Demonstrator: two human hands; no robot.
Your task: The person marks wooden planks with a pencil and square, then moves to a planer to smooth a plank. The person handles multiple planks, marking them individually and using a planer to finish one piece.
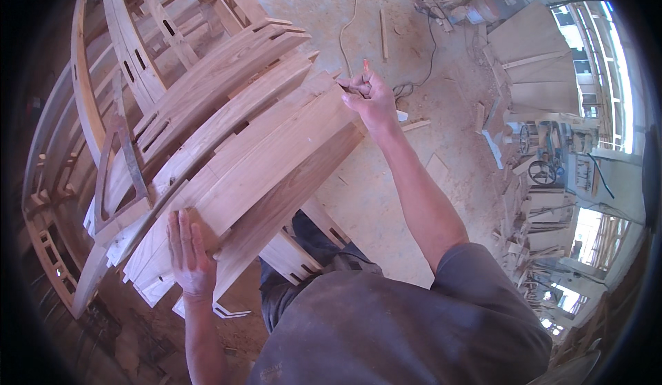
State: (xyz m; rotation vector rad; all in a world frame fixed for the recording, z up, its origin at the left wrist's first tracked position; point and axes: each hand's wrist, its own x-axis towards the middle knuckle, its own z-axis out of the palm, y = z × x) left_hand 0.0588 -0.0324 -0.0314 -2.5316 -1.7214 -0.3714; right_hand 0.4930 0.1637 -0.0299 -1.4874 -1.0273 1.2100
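My left hand (191, 257) lies with its fingers straight and together on the near left end of a pale wooden board (276, 154). At that board's far right end, the fingers of my right hand (372, 102) are pinched around what looks like a slim red-ended pencil (366, 65); most of it is hidden by the fingers. Several more planks rest side by side with this one, among them a slotted, slightly curved plank (207, 85). A wooden triangle square (123, 178) sits across the planks' left ends, beyond my left hand.
Curved, slotted wooden pieces (86, 81) stand at the left. A slotted wooden leg (293, 257) shows beneath the boards, near my body. On the dusty floor lie a cable (345, 30) and a wooden strip (384, 33). Wood offcuts and a machine with a handwheel (542, 172) line the right side.
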